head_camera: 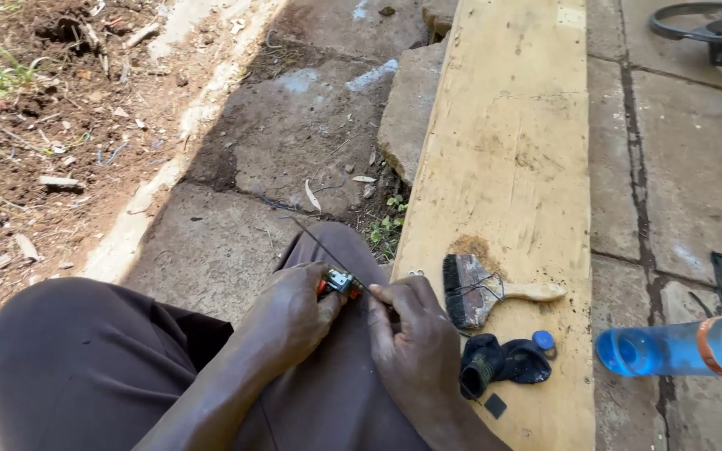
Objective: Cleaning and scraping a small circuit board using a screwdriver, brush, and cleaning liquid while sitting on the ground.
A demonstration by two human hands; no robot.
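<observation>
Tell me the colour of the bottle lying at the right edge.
Blue, with an orange band: the bottle, head view.

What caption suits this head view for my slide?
Left hand grips a small orange part; right hand works it beside a paintbrush.

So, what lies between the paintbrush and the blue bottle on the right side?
In the head view, between the paintbrush and the blue bottle, only bare plank and bare paving show.

I see a long wooden plank [503,150] over concrete slabs. On it lie a worn paintbrush [482,291], a dark sock [499,363] with a blue bottle cap [543,340] touching it, and a small black square [495,406]. A blue plastic bottle [683,348] lies right. Steering wheel [708,25] top right.
</observation>
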